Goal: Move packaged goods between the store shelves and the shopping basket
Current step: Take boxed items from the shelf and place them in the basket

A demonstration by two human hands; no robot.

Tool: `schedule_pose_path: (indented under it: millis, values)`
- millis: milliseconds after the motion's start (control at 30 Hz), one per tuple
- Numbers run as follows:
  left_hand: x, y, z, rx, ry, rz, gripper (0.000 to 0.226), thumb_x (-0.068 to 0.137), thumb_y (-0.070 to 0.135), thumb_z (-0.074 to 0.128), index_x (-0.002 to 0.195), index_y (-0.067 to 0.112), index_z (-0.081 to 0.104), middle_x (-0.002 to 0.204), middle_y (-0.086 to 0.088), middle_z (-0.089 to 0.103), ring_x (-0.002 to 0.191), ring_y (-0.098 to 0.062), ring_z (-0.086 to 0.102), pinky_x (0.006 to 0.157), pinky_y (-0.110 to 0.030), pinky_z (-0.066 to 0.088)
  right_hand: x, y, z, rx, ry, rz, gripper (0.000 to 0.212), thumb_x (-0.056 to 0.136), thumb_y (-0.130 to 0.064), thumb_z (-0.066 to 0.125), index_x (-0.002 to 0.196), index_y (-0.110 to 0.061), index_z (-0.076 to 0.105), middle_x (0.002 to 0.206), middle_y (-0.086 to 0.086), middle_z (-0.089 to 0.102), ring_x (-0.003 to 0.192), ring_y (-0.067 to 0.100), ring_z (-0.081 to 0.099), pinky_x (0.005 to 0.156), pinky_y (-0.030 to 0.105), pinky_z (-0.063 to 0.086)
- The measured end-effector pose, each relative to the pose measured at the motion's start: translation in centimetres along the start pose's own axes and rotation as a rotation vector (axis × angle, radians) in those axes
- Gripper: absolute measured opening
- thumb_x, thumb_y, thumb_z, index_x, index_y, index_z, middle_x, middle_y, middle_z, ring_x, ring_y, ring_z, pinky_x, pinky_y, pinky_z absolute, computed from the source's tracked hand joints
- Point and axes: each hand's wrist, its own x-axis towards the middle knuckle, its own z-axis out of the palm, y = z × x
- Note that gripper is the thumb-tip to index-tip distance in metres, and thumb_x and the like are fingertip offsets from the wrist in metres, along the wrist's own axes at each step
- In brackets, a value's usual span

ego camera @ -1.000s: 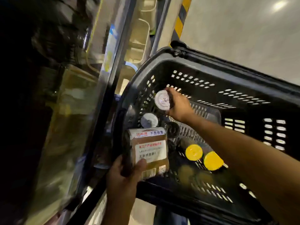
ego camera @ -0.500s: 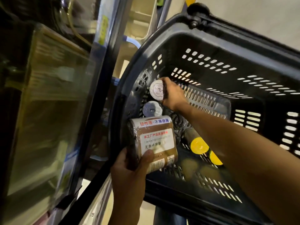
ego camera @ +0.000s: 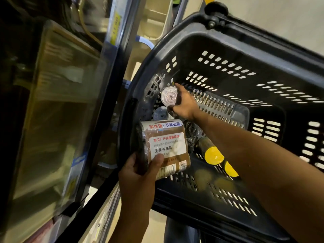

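Head view: a brown pack is gripped by the left hand, thumb across its label, over the near-left rim of the basket, while a clear-wrapped roll is clasped by the right hand in the far-left corner.

cream plastic bin | pale floor (upper right) | yellow price label (blurred)

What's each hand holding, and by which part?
The left hand grips the brown package at its lower left edge, thumb on the label. The right hand holds a clear-wrapped roll round its side.
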Motion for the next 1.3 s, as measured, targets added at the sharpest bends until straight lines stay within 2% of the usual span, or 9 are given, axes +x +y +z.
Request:
schedule_pose_path:
  millis: [233,433,600,667,733,833,1000,1100,1300]
  values:
    - [-0.8,1.4,-0.1,-0.010,0.033,0.045,0.019,0.077,0.022,0.073,0.095,0.027,0.067,0.100,0.001,0.073,0.095,-0.020,0.069,0.088,-0.044,0.054,-5.6,-1.8,-3.5,-0.367,0.049,-0.078,0.061,0.090,-0.033,0.058,0.143,-0.017,0.031,0.144,0.008,0.040,0.130,0.026,0.040,0.106,0.039,0.035]
    - [-3.8,4.0,-0.5,-0.080,0.072,0.074,0.012,0.080,0.014,0.073,0.086,0.020,0.065,0.096,-0.010,0.071,0.079,-0.024,0.069,0.077,-0.037,0.056,-13.7,-4.4,-8.5,-0.548,0.026,-0.127,0.052,0.094,-0.036,0.049,0.140,-0.015,0.034,0.137,0.014,0.046,0.123,0.031,0.046,0.100,0.038,0.040]
    - [-10.4,5.8,-1.5,-0.105,0.106,0.134,0.016,0.078,0.015,0.076,0.088,0.018,0.064,0.094,-0.011,0.071,0.085,-0.029,0.069,0.085,-0.047,0.055,-23.0,-8.0,-13.6,-0.595,0.015,-0.250,0.043,0.095,-0.037,0.046,0.130,-0.012,0.042,0.128,0.016,0.053,0.117,0.033,0.051,0.095,0.040,0.044]
    - [-13.9,5.8,-2.1,-0.145,0.135,0.162,0.016,0.077,0.015,0.077,0.089,0.011,0.066,0.088,-0.011,0.071,0.075,-0.024,0.070,0.076,-0.040,0.058,-26.9,-9.3,-15.1,-0.605,0.003,-0.287,0.043,0.095,-0.038,0.046,0.127,-0.010,0.044,0.125,0.016,0.054,0.114,0.034,0.052,0.093,0.040,0.045]
    - [-18.0,5.8,-2.8,-0.188,0.157,0.184,0.013,0.079,0.012,0.075,0.087,0.006,0.066,0.087,-0.015,0.070,0.055,-0.012,0.066,0.056,-0.025,0.056,-31.1,-10.3,-16.2,-0.627,-0.009,-0.340,0.042,0.095,-0.038,0.045,0.126,-0.009,0.045,0.124,0.017,0.055,0.113,0.034,0.053,0.092,0.040,0.045]
    - [-24.5,5.1,-4.5,-0.340,0.162,0.165,0.011,0.080,0.009,0.073,0.086,0.007,0.064,0.086,-0.017,0.070,0.056,-0.016,0.066,0.064,-0.034,0.054,-37.7,-11.5,-16.9,-0.660,-0.058,-0.422,0.046,0.097,-0.036,0.044,0.132,-0.008,0.042,0.127,0.018,0.054,0.116,0.033,0.051,0.092,0.037,0.042]
    - [-34.4,1.6,-9.5,-0.577,0.247,0.200,0.019,0.081,0.010,0.072,0.098,0.005,0.066,0.084,-0.014,0.071,0.072,-0.025,0.068,0.058,-0.029,0.055,-47.4,-13.7,-15.6,-0.721,-0.151,-0.613,0.047,0.095,-0.037,0.048,0.134,-0.011,0.043,0.130,0.014,0.054,0.116,0.031,0.052,0.090,0.035,0.042]
    - [-39.3,-1.4,-13.3,-0.725,0.334,0.231,0.014,0.081,0.007,0.071,0.094,0.010,0.066,0.083,-0.012,0.071,0.072,-0.024,0.068,0.061,-0.030,0.054,-52.3,-15.5,-13.0,-0.785,-0.218,-0.731,0.044,0.095,-0.035,0.050,0.132,-0.012,0.045,0.129,0.012,0.056,0.118,0.029,0.052,0.092,0.033,0.041]
    - [-47.4,-10.9,-21.1,-0.964,0.569,0.236,0.027,0.080,0.011,0.072,0.102,-0.003,0.066,0.079,-0.013,0.072,0.063,-0.021,0.068,0.057,-0.029,0.056,-60.4,-17.7,-3.7,-0.990,-0.402,-0.923,0.052,0.096,-0.044,0.045,0.141,-0.021,0.036,0.140,0.003,0.047,0.125,0.024,0.046,0.099,0.032,0.037]
